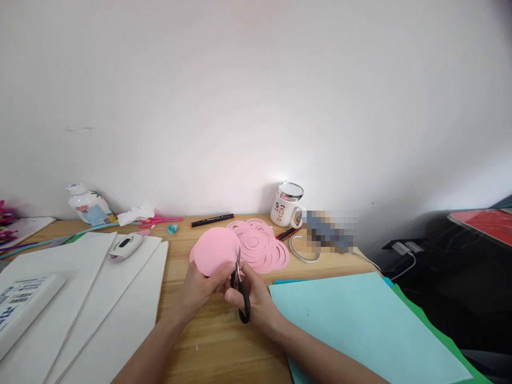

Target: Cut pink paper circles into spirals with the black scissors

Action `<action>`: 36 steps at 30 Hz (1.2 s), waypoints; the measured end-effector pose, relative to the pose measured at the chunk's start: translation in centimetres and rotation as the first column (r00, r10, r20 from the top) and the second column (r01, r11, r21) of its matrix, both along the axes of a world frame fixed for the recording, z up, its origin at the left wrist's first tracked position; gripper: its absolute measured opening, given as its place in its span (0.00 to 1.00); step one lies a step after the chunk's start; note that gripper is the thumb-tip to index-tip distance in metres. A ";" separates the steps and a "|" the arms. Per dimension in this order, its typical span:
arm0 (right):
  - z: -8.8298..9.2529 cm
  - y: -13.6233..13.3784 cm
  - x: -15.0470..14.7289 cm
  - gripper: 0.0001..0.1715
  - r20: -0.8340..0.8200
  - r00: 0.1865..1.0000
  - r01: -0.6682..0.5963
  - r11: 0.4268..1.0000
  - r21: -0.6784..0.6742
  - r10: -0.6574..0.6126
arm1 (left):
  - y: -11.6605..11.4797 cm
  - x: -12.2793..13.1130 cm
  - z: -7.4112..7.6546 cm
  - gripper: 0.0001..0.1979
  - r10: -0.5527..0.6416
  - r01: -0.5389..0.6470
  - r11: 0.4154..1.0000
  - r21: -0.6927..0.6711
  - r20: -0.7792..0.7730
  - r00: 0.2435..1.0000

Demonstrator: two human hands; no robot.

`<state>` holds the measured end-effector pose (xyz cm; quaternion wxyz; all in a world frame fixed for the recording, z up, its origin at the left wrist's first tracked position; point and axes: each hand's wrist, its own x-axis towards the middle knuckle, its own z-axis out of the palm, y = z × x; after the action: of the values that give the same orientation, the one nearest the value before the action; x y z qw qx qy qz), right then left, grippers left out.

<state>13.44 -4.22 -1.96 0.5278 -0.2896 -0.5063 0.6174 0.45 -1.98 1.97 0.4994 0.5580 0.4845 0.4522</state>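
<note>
My left hand [206,284] grips a round pink paper disc [216,250] by its lower edge, thumb on top. Black-handled scissors [243,301] are in my right hand [256,296], with fingers through or around the handle loops. Their blades point away from me and meet the disc's right edge. Just behind my hands lies a spread pile of pink paper rings and circles [260,245]. Another bit of pink paper shows behind the disc's left side. The fingers of my left hand beneath the disc are hidden.
White boards [132,277] lie at left with a white device [128,245]. Light blue paper [360,320] covers the right. Along the wall stand a white bottle [90,205], a black marker [212,220] and a mug [286,205]. A ring-shaped band [306,260] lies near the mug.
</note>
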 end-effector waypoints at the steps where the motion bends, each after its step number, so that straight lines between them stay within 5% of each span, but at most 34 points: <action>1: 0.0 0.0 0.0 0.29 -0.008 1.000 -0.009 1.000 0.001 0.009 | 0.0 0.0 -0.1 0.15 -0.003 0.003 1.000 0.001 0.002 1.000; 23: -0.6 0.0 -0.2 0.20 -0.015 1.000 0.004 0.997 -0.075 -0.005 | 0.6 -0.7 -1.4 0.17 -0.044 0.044 0.999 0.011 -0.009 0.999; 29: -1.0 -0.1 -0.3 0.21 -0.021 1.000 0.017 0.994 -0.111 -0.019 | 0.7 -0.3 -0.9 0.23 -0.028 0.030 0.998 0.047 -0.028 0.999; 36: -0.5 -0.1 -0.3 0.27 -0.002 1.000 0.031 0.996 -0.080 -0.031 | 0.4 0.0 -0.4 0.17 0.036 -0.035 0.999 0.004 -0.028 0.999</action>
<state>13.16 -4.35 -2.44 0.5261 -0.3172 -0.4756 0.6296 0.46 -1.58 1.58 0.4834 0.5565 0.5004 0.4542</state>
